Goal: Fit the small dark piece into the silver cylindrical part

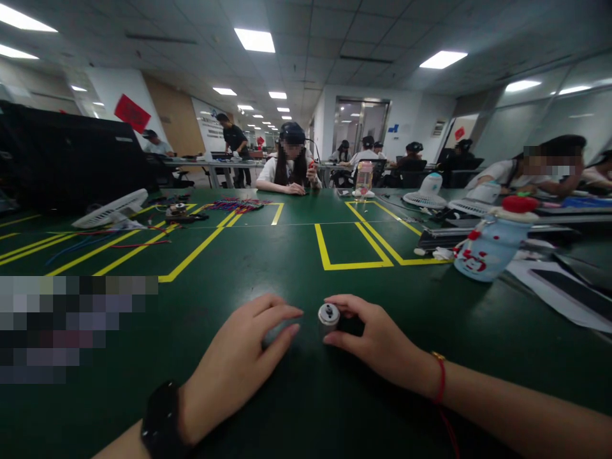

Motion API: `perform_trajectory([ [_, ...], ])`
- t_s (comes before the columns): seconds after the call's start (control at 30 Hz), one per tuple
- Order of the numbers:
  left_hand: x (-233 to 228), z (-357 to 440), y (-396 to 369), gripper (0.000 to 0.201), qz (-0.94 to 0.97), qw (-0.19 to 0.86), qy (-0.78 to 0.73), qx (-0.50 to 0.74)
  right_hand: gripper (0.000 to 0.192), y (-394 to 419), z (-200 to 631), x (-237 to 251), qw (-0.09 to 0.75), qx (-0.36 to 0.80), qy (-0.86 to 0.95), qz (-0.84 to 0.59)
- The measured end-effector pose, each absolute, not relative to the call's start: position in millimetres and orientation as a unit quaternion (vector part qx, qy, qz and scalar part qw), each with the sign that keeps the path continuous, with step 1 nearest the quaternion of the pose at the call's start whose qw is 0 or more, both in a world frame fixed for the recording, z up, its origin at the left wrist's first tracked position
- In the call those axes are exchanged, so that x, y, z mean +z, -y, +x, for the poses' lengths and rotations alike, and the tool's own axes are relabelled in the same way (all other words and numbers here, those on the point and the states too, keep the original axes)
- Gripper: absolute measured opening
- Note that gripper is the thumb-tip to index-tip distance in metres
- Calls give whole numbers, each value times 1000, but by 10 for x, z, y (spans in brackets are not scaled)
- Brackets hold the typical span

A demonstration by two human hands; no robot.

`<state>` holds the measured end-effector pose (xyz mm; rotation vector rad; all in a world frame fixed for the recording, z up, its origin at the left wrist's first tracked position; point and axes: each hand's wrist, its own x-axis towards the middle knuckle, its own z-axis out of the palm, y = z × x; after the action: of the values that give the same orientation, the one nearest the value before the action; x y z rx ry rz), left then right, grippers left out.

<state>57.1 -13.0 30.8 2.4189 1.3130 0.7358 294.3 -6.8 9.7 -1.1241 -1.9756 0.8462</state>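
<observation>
— Lying where, that small silver cylinder (328, 317)?

— Standing upright on the green desk (296, 255), close to the near edge, between both hands. Showing a round pale top with small dark marks.

— Being held?

— Being pinched by the right hand (377, 341), grip closing on it: index finger curling over from behind, thumb pressing low at the side. Wearing a red string at the wrist.

— And the left hand (239, 363)?

— Resting on the desk just beside the cylinder, grip loosely curled and holding nothing, fingertips (292, 330) pointing toward it but staying apart. Wearing a black watch (161, 421) on the wrist.

— Sitting further out?

— Running across the desk, yellow tape lines (354, 255). Standing to the right, a pale blue bottle (492, 245) with a red cap. Lying far left, a white fan (111, 209) beside loose coloured wires. Sitting across the desk, a person in a dark cap (291, 159).
</observation>
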Motion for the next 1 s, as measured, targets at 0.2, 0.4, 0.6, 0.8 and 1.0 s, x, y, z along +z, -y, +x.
perform_trajectory([
  [0.2,500,1055,27,17,849,150,-424,278,38,62,2921,143,346,328,775,-415],
  [0.4,486,958,-52,16,802,217,-436,345,36,90,2939,154,344,302,777,-432],
  [0.6,248,830,-130,14,820,258,-441,256,34,143,3099,174,314,273,791,-450],
  [0.8,120,819,-154,18,842,239,-433,215,58,135,3158,141,299,248,810,-440],
  [1.0,201,481,-154,27,801,257,-474,260,47,118,3475,271,294,211,781,-509],
])
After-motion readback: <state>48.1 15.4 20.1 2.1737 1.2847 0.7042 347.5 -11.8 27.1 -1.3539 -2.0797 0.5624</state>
